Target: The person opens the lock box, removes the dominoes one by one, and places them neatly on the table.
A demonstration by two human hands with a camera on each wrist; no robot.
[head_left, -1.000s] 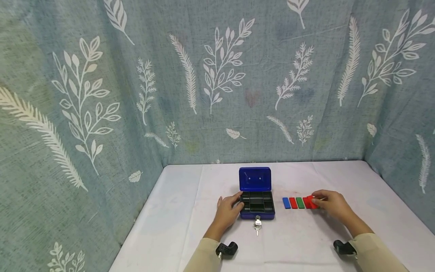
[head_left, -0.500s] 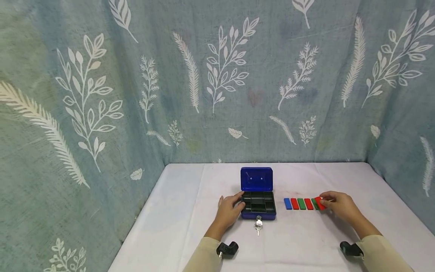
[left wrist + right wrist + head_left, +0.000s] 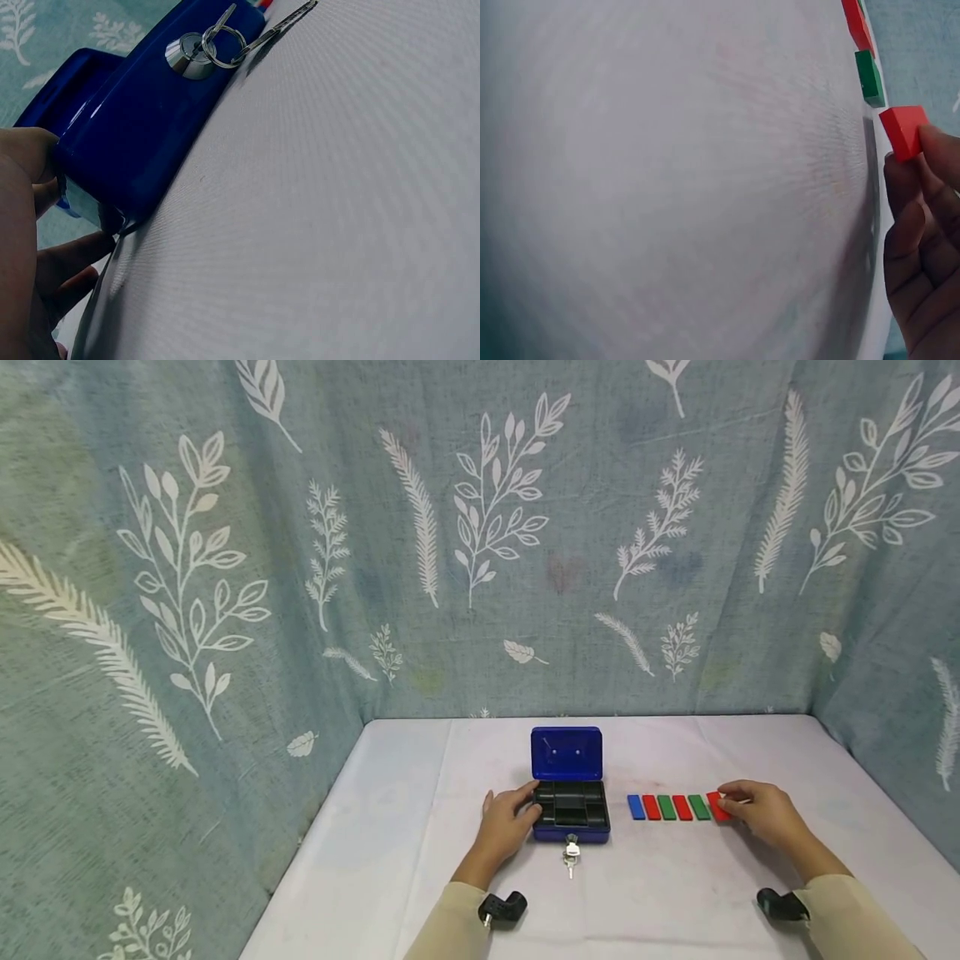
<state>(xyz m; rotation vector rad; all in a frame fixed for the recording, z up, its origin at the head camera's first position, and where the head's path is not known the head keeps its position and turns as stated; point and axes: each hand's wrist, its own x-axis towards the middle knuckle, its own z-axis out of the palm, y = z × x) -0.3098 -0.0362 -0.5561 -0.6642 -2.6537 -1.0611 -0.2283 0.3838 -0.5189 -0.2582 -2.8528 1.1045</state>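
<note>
A blue cash box (image 3: 572,835) stands on the table with its lid (image 3: 566,753) raised, showing a black compartment tray (image 3: 570,795). My left hand (image 3: 504,822) rests against the box's left side, thumb and fingers touching it. Keys (image 3: 225,46) on a ring hang from the front lock. At the right end of a row of small blocks, my right hand (image 3: 761,814) pinches a red block (image 3: 905,131) between thumb and fingers. Beside it lies a green block (image 3: 699,807), apart from the held one. The right wrist view shows the red block a little off the cloth.
The rest of the row runs left toward the box: a red block (image 3: 682,807), a green block (image 3: 666,807), a red block (image 3: 651,807) and a blue block (image 3: 636,807). White cloth covers the table (image 3: 637,902). A leaf-patterned curtain (image 3: 480,635) hangs behind and at both sides.
My right hand has moved right with the red block, from over the row to its right end, uncovering the green block. The left hand stays at the box.
</note>
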